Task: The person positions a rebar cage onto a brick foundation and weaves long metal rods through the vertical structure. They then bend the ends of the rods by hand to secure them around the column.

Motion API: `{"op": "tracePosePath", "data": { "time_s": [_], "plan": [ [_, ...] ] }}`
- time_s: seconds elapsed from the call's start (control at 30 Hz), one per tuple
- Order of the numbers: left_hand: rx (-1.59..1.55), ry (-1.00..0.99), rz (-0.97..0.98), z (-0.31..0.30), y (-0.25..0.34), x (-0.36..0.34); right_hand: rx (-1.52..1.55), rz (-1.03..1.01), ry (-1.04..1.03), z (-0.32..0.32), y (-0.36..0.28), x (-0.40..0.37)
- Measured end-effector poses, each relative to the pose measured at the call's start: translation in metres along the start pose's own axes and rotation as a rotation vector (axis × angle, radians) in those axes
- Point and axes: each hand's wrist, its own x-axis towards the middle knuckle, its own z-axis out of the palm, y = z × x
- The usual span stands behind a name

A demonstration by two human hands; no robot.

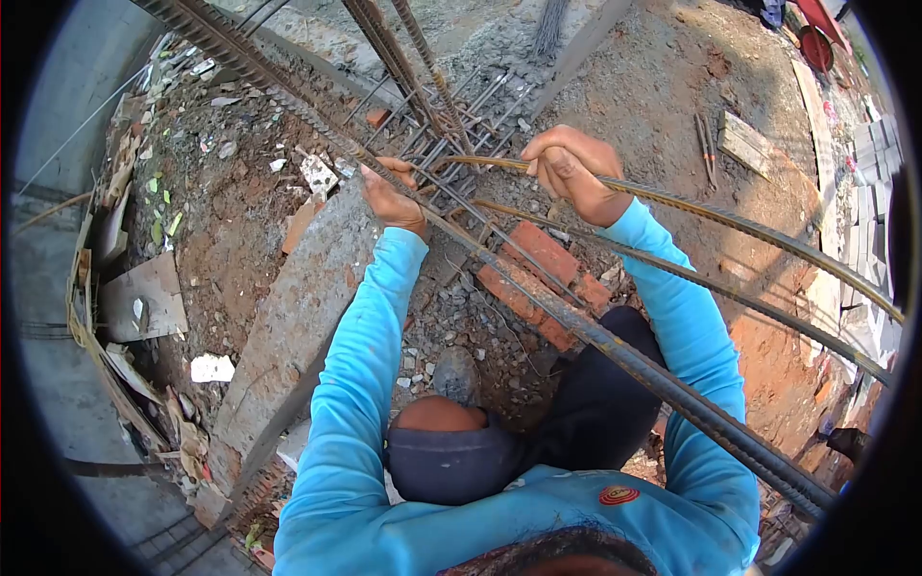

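Note:
My right hand (pixel 576 173) is closed round a long, thin, yellowish rebar (pixel 749 226) near its inner end. That bar runs from the rebar cage (pixel 461 144) out to the right edge. My left hand (pixel 392 197) is at the left side of the cage, its fingers wrapped round a thick ribbed bar (pixel 595 336) that crosses the view diagonally. Another thin bar (pixel 672 269) passes below my right hand. Upright ribbed bars (pixel 389 53) rise from the cage at the top.
Red bricks (pixel 543 264) lie below the cage. A concrete beam (pixel 288 326) slopes down to the left. Pliers-like tools (pixel 708 152) and a wooden board (pixel 744 144) rest on the soil at right. Broken rubble covers the ground around my knees.

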Motion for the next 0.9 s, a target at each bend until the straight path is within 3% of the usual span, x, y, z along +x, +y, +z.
{"op": "tracePosePath", "data": {
  "time_s": [0.07, 0.13, 0.17, 0.67, 0.73, 0.8, 0.87, 0.9],
  "plan": [
    [-0.049, 0.031, -0.018, -0.003, -0.004, 0.002, 0.041, 0.116, -0.071, -0.003, -0.001, -0.003],
    [-0.039, -0.026, 0.009, -0.004, -0.003, 0.002, 0.062, 0.050, -0.068, 0.002, -0.003, 0.001],
    [-0.069, 0.044, -0.041, 0.000, -0.003, 0.000, 0.081, -0.013, -0.074, 0.002, -0.004, 0.002],
    [0.050, 0.127, -0.074, 0.005, 0.007, 0.002, -0.130, 0.047, -0.181, -0.008, -0.017, 0.014],
    [-0.036, 0.106, -0.113, 0.006, 0.010, -0.001, -0.138, 0.073, -0.179, -0.007, -0.019, 0.010],
    [-0.023, 0.010, -0.153, 0.004, 0.017, -0.010, -0.204, -0.041, -0.115, -0.006, -0.021, 0.009],
    [0.252, 0.412, 0.040, 0.018, 0.019, -0.029, -0.285, 0.071, -0.123, -0.007, -0.037, 0.004],
    [0.300, 0.327, 0.040, 0.012, 0.027, -0.060, -0.263, 0.164, -0.047, -0.006, -0.040, 0.002]
  ]
}}
